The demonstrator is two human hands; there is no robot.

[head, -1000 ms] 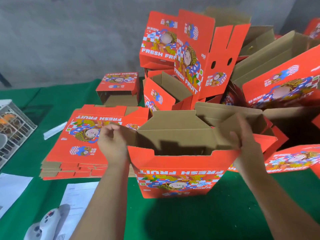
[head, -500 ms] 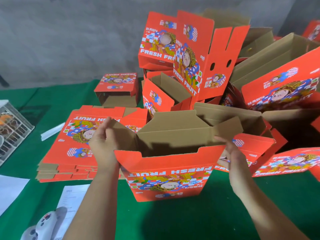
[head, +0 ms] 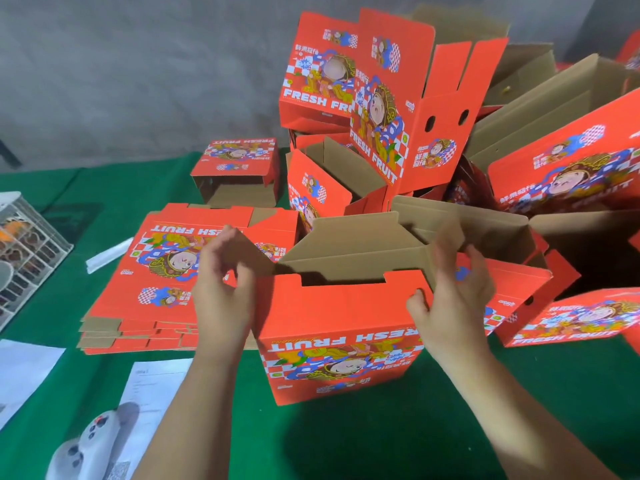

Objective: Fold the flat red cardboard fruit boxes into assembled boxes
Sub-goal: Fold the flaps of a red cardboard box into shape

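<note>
On a table covered with green cloth (head: 485,410), a half-assembled red fruit box (head: 341,327) stands upright at centre, its printed front panel facing the camera with the "FRESH FRUIT" lettering upside down and its top open. Left hand (head: 221,292): fingers curled around the box's left end flap (head: 251,249), thumb on the near side. Right hand (head: 453,299): thumb hooked over the front panel's upper right corner, fingers curled over the brown right end flap (head: 446,233); some blur here hides the exact fingertip contact. Both flaps are raised, brown inner face showing.

Left of the box, touching or just beside it, lies a stack of flat red box blanks (head: 166,282), printed side up, edges slightly uneven. Behind it, a small assembled box (head: 239,171) lies on its side with the opening toward the camera. Behind and to the right, a heap of assembled boxes (head: 398,109) leans at various tilts, several with open tops and brown interiors; the heap reaches the right edge of the view.

Near left foreground: sheets of white paper (head: 152,386) and a white game-style controller (head: 86,445) resting partly on one sheet. At the far left edge, a white wire basket (head: 31,247) with dark contents, not identifiable. A folded white slip (head: 109,254) lies between basket and blanks. A plain grey wall (head: 138,64) closes the background.
</note>
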